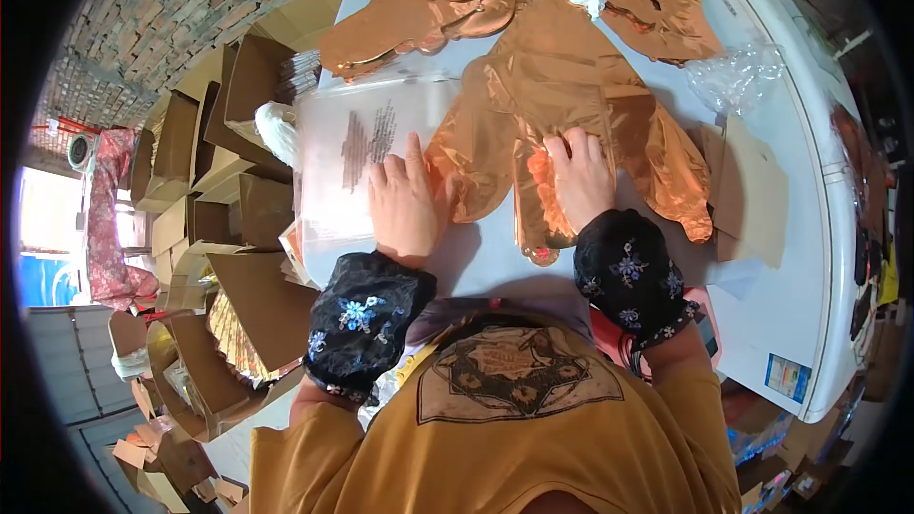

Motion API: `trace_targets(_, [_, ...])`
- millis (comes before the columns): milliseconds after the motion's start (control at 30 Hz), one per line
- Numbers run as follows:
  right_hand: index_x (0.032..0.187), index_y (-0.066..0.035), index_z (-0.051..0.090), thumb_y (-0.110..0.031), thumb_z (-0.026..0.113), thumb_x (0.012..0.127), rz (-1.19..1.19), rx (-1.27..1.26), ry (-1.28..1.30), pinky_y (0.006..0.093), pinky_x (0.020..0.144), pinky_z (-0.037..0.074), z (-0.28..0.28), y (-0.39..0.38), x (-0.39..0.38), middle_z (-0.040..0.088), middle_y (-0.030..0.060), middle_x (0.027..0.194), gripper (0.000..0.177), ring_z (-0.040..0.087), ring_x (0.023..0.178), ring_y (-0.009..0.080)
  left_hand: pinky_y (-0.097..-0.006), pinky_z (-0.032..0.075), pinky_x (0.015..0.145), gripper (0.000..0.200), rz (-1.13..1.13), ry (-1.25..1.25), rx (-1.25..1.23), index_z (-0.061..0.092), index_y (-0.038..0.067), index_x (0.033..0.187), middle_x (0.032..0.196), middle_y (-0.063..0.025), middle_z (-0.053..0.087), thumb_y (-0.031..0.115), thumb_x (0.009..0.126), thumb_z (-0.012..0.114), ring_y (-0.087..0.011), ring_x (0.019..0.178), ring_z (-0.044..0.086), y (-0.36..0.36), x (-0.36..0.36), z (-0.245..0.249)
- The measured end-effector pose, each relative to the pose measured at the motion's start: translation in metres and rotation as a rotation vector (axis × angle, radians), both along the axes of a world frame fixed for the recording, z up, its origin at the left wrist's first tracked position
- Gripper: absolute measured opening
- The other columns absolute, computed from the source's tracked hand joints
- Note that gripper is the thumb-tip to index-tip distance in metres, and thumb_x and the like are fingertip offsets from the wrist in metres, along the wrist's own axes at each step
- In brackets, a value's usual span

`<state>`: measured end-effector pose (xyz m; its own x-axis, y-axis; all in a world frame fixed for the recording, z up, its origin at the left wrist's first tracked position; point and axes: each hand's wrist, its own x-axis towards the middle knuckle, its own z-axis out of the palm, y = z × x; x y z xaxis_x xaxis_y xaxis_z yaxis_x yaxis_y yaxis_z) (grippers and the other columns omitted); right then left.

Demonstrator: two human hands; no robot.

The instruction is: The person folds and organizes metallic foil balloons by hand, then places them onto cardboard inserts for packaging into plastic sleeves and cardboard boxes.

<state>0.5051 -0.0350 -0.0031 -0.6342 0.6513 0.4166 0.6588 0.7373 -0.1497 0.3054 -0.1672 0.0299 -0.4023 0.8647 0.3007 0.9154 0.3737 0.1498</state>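
Flat copper-coloured foil balloons [543, 57] lie spread over the table in front of me. My left hand [407, 205] rests with fingers stretched out at the right edge of a stack of clear plastic bags [328, 195] with printed text, beside the foil. My right hand [583, 179] has its fingers curled on a narrow folded foil balloon [535, 214], whose shiny orange part shows left of the fingers. The fingertips partly hide that fold. A small white bundle [587, 2] sits on the foil farther back.
Crumpled clear plastic [738, 76] and a piece of brown cardboard [752, 190] lie to the right, beside a white appliance-like panel [809, 162]. Several open cardboard boxes [267, 309] crowd the left side, some filled with packets. A brick wall [181, 19] stands behind.
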Motion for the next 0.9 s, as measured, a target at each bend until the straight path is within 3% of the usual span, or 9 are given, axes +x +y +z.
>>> trace_targets(67, [0.112,-0.011,0.056,-0.005,0.058,0.084,-0.002,-0.037,0.004,0.0381,0.085,0.049,0.0,-0.001,0.0,0.05,0.0107,0.107,0.03,0.052,0.099,0.0296,-0.0452,0.042,0.093,0.089,0.048,0.013,-0.07,0.042,0.0,0.145,0.109,-0.0208,0.055,0.051,0.079,0.074,-0.0386,0.104,0.05,0.005,-0.001,-0.004])
trace_targets(267, [0.112,-0.011,0.056,-0.006,0.058,0.083,0.022,-0.021,0.034,0.0384,0.085,0.049,-0.003,0.002,0.001,0.05,0.0109,0.107,0.029,0.052,0.1,0.0298,-0.046,0.043,0.092,0.084,0.005,-0.04,-0.09,0.042,0.0,0.145,0.11,-0.0215,0.054,0.046,0.082,0.073,-0.0394,0.104,0.049,0.009,-0.006,-0.011])
trace_targets(567, [0.111,-0.012,0.055,-0.006,0.058,0.083,0.02,-0.089,0.055,0.0399,0.085,0.049,0.0,0.001,0.002,0.05,0.011,0.109,0.028,0.052,0.101,0.031,-0.0456,0.043,0.087,0.031,-0.074,-0.022,0.056,0.06,0.005,0.108,0.104,-0.0164,0.054,0.02,0.083,0.07,-0.0364,0.099,0.051,0.016,-0.003,-0.004])
trace_targets(667, [0.11,-0.012,0.054,-0.006,0.058,0.083,0.019,-0.087,0.066,0.0404,0.085,0.05,-0.002,0.001,0.002,0.05,0.0111,0.11,0.028,0.052,0.102,0.0312,-0.0438,0.046,0.086,0.026,-0.165,-0.232,0.143,0.062,0.003,0.106,0.103,-0.0173,0.056,0.019,0.087,0.068,-0.0364,0.097,0.055,0.021,0.0,0.008])
trace_targets(767, [0.11,-0.011,0.054,-0.006,0.058,0.082,0.02,-0.059,0.06,0.0404,0.085,0.05,-0.002,0.001,0.002,0.05,0.0114,0.111,0.029,0.052,0.102,0.0313,-0.0385,0.051,0.082,0.023,-0.246,-0.791,0.147,0.058,0.001,0.106,0.109,-0.014,0.061,0.018,0.093,0.067,-0.0259,0.092,0.061,0.032,0.011,0.022])
trace_targets(800, [0.11,-0.011,0.054,-0.005,0.058,0.082,0.02,-0.046,0.056,0.0404,0.085,0.05,-0.002,0.001,0.002,0.05,0.0114,0.112,0.029,0.052,0.103,0.0314,-0.0299,0.051,0.081,0.02,-0.299,-0.979,0.17,0.058,0.003,0.105,0.121,-0.0098,0.061,0.021,0.098,0.064,-0.015,0.092,0.061,0.037,0.014,0.019])
trace_targets(900, [0.109,-0.009,0.054,-0.005,0.058,0.082,-0.005,-0.076,-0.001,0.04,0.085,0.05,0.001,0.0,0.002,0.051,0.0113,0.113,0.028,0.052,0.104,0.0311,-0.0266,0.051,0.082,0.018,-0.33,-1.257,0.091,0.058,0.004,0.105,0.121,-0.0067,0.062,0.02,0.099,0.063,-0.0097,0.093,0.059,0.05,0.034,0.022])
